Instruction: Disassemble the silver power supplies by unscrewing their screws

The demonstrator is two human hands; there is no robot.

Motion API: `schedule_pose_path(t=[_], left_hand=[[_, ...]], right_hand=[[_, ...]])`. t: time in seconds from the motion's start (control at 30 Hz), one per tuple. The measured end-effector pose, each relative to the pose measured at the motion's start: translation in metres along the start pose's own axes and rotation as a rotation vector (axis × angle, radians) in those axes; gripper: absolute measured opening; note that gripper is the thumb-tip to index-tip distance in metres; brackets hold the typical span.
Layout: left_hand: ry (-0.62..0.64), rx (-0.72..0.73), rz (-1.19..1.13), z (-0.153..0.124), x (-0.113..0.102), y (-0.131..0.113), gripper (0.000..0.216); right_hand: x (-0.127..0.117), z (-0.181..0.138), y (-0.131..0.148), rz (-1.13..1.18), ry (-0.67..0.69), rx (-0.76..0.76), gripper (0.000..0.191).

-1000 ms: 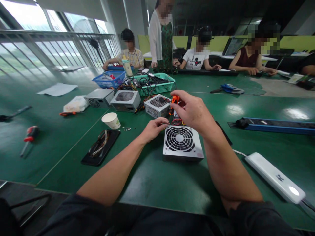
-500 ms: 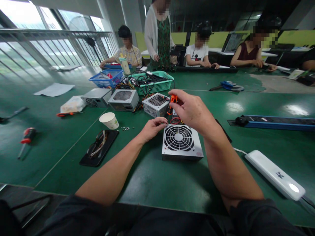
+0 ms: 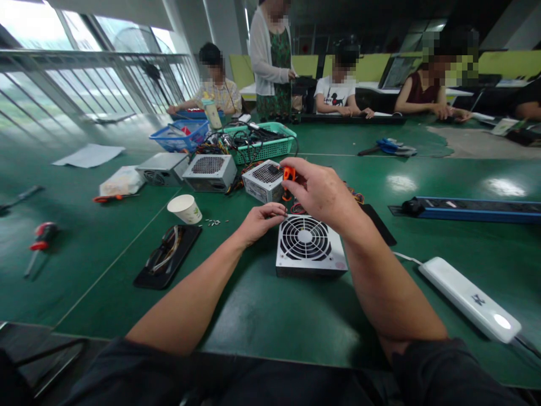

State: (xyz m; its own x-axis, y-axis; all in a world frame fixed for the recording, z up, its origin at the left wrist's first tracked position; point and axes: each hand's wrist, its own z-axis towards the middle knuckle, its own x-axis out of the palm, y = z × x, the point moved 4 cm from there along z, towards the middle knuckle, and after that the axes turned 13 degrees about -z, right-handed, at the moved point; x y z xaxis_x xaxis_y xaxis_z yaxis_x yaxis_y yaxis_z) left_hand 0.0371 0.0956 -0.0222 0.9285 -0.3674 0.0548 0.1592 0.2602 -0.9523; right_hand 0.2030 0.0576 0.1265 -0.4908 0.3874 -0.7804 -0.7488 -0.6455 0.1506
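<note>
A silver power supply unit (image 3: 310,248) with a round fan grille lies fan-up on the green table in front of me. My right hand (image 3: 323,192) is closed round an orange-handled screwdriver (image 3: 288,173), held over the unit's far left corner. My left hand (image 3: 262,219) pinches at that same corner, fingers closed on something too small to make out. Red and yellow wires (image 3: 298,208) show behind the unit.
Three more power supplies (image 3: 209,171) stand beyond, near a green basket (image 3: 264,144) and a blue basket (image 3: 181,135). A paper cup (image 3: 185,208), loose screws (image 3: 213,222), a black tray (image 3: 167,256) and red screwdriver (image 3: 38,239) lie left. A white power strip (image 3: 469,299) lies right. Several people sit opposite.
My right hand with the screwdriver has shifted slightly left and down toward the unit's corner. The standing person across the table has turned to the right.
</note>
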Motion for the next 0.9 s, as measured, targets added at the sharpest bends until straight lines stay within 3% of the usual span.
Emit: schedule_pose_path(t=[0.47,0.7,0.9], left_hand=[[-0.026,-0.065,-0.057,-0.0017,0.0064,-0.0015,0.024],[-0.041,-0.071,-0.028,-0.0019,0.0062,-0.0011,0.026],[-0.044,-0.072,-0.028,-0.0020,0.0071,-0.0004,0.028]], right_hand=[[0.0086,0.0011,-0.0005,0.043,-0.054,0.049,0.036],[0.0073,0.0003,0.0042,0.164,0.014,-0.050,0.040],[0.0059,-0.0008,0.0048,0.004,-0.047,-0.014,0.029]])
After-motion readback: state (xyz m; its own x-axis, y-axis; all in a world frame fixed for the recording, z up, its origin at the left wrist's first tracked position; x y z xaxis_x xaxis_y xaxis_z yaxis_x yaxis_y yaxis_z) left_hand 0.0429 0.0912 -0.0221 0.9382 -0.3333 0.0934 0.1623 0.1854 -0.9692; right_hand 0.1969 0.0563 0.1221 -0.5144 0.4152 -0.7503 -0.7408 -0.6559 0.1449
